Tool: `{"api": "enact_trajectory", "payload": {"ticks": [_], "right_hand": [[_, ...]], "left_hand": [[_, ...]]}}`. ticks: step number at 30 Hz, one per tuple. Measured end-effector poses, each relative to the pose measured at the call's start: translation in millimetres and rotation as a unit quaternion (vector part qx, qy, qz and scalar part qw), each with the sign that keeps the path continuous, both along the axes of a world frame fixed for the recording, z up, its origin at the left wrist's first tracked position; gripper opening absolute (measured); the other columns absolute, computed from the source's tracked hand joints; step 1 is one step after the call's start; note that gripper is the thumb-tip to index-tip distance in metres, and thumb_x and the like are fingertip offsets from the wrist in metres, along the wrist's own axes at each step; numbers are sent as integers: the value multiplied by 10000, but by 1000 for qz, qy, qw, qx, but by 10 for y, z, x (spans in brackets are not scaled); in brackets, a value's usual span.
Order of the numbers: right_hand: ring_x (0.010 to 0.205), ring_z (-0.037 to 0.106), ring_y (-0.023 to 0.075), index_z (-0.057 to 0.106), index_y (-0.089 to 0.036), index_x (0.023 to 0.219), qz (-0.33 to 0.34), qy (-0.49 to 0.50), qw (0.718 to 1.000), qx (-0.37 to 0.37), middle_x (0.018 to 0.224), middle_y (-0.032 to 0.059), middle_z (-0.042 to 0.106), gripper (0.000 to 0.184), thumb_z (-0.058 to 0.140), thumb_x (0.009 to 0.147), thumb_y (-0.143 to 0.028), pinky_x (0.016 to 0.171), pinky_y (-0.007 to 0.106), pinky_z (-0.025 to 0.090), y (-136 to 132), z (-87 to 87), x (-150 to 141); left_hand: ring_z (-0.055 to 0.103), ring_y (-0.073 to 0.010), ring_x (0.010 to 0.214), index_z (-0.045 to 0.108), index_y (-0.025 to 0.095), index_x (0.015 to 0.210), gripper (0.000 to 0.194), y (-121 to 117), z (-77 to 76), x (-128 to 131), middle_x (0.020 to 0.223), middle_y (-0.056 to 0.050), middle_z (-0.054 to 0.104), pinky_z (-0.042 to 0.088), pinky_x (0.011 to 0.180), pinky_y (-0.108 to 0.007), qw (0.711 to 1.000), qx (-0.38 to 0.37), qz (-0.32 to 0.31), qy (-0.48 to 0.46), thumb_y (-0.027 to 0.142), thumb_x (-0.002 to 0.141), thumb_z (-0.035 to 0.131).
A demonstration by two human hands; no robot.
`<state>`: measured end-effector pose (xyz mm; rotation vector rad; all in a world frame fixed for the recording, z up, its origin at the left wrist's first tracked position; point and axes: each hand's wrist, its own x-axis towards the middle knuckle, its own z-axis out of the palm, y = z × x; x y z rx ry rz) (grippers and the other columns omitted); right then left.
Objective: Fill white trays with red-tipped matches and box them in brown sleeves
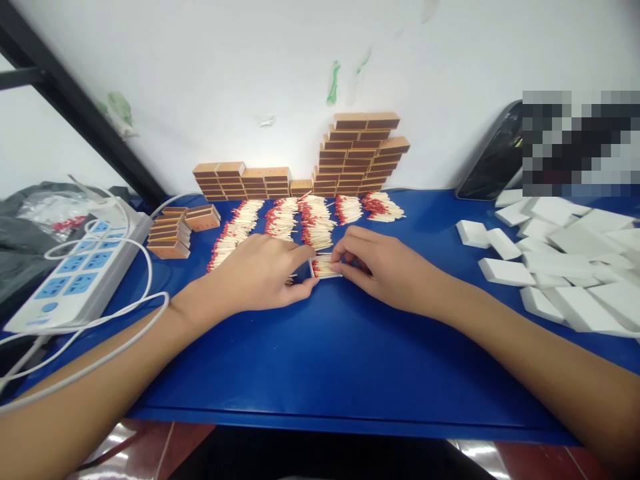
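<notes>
A small white matchbox tray (326, 275) filled with red-headed matches (323, 267) rests on the blue table between my hands. My left hand (260, 272) grips the tray's left end, thumb in front and index finger behind. Curled at the tray's right end, my right hand (383, 263) has its fingertips closed on the pale ends of the matches; the exact contact is partly hidden. Something dark shows beneath my left hand, too covered to name. Just behind the hands lie several loose match piles (317, 223), the leftmost partly covered by my left hand.
Stacked brown matchboxes (357, 157) line the wall, and more matchboxes (170, 233) sit at left. A white power strip (75, 267) with loose cables (150, 267) borders my left arm. White trays (565, 260) are heaped at right, near a dark phone-like object (487, 160).
</notes>
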<state>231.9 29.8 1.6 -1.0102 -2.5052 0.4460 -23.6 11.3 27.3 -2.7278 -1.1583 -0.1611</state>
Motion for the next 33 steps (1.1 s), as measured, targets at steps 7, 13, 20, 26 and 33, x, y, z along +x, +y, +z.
{"api": "enact_trajectory", "payload": {"ticks": [7, 13, 20, 26, 33], "right_hand": [[778, 595, 170, 659, -215, 1024, 3, 28, 1000, 4, 973, 46, 636, 79, 595, 1042, -257, 697, 307, 439, 24, -7, 6], [775, 597, 177, 695, -212, 983, 13, 30, 999, -2, 986, 62, 647, 141, 600, 1048, -293, 692, 323, 454, 38, 3, 19], [786, 609, 184, 701, -218, 966, 22, 44, 998, -24, 950, 58, 652, 165, 607, 1050, -325, 700, 328, 474, 27, 14, 3], [748, 584, 173, 687, -218, 939, 14, 66, 997, -34, 871, 31, 641, 141, 640, 1026, -319, 692, 317, 457, 36, 5, -4], [719, 574, 163, 708, -218, 873, 21, 72, 994, -81, 851, 25, 641, 222, 681, 1011, -391, 662, 308, 437, 50, 15, 11]], "left_hand": [[787, -265, 789, 751, 211, 1151, 305, -11, -5, -5, 911, -44, 826, 434, 601, -332, 1000, 6, -16, -8, 438, 995, 619], [774, -248, 741, 751, 207, 1125, 296, -13, 7, -16, 875, -36, 819, 386, 561, -334, 1000, 9, -18, -4, 440, 989, 629], [784, -258, 783, 755, 206, 1123, 293, -22, 27, 15, 887, -41, 817, 404, 575, -333, 1000, -5, -11, 4, 427, 974, 632], [781, -260, 784, 762, 205, 1112, 295, -27, 43, 18, 870, -41, 808, 409, 584, -329, 1000, -22, -11, 6, 420, 966, 623], [769, -255, 761, 753, 205, 1045, 279, -30, 42, 15, 860, -55, 801, 405, 575, -324, 999, -34, -4, 9, 435, 964, 617]]}}
